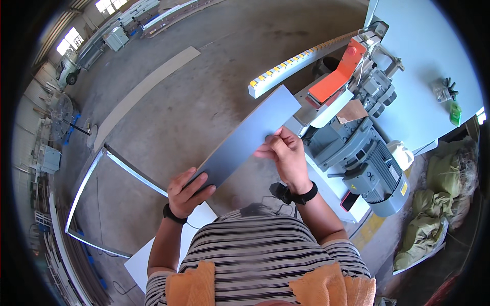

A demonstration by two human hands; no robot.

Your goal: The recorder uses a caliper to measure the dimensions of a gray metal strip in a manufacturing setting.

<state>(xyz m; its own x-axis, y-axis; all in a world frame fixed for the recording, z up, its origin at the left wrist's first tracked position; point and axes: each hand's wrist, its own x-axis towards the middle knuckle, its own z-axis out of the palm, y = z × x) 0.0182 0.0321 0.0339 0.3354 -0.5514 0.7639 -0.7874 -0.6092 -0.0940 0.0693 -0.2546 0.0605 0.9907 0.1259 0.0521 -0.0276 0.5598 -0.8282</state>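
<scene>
A long, narrow grey board [245,137] slants up to the right in front of my body, its far end close to the machine's bed. My left hand [190,193] is closed round its near end, with fingers over the top face. Farther along, my right hand [286,153] pinches the board's right edge between thumb and fingers. Just beyond the board's far end stands a machine with an orange guard [339,74] and a large grey motor [375,173]. The board's underside is hidden.
A rail with yellow rollers [291,64] runs off behind the machine. On its white base lies a phone [349,201]. Greenish sacks [423,224] sit at the right. A metal frame [138,176] and a white panel [145,262] stand at my left; a long strip [148,89] lies on the floor.
</scene>
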